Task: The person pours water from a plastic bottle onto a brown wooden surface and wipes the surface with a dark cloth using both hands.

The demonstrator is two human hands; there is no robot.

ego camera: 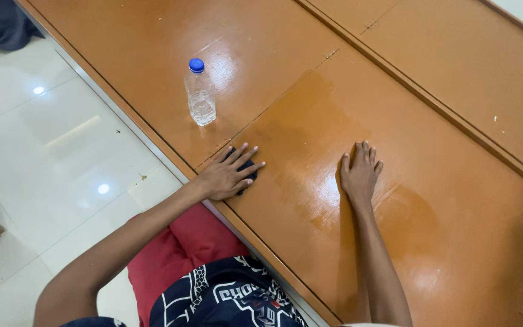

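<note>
obstacle: bottle [201, 92] upright beyond left hand [228, 174] | room: bare tabletop [394, 121] ahead of both hands
</note>
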